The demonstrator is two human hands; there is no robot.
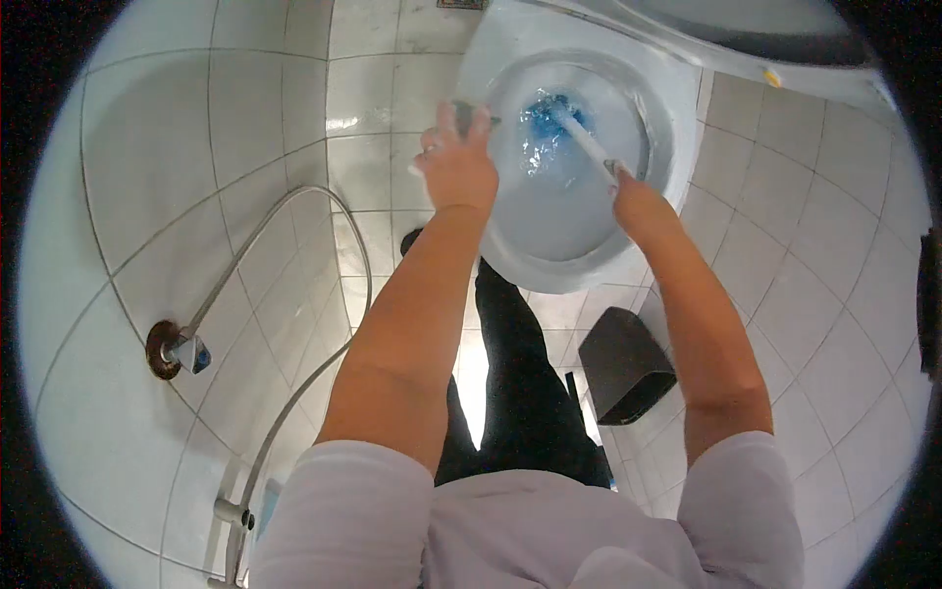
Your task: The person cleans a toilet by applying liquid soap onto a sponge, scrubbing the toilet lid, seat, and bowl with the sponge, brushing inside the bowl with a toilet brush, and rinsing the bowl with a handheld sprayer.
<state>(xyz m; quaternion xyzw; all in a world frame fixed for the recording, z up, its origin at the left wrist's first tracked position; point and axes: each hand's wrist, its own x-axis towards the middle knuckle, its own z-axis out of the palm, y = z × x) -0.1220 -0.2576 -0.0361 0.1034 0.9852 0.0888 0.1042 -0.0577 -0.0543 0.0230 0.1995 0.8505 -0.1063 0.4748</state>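
Observation:
My right hand is closed around the white handle of a toilet brush. The brush's blue head is down in the toilet bowl, where the water around it glints. My left hand is beside the bowl's left rim, slightly blurred, with its fingers bent around a dark grey-green pad that looks like a scouring sponge. The fingers hide most of this pad.
The raised toilet lid is at the top right. A dark bin stands on the tiled floor below the bowl. Along the left wall, a flexible shower hose loops near a rusty wall valve.

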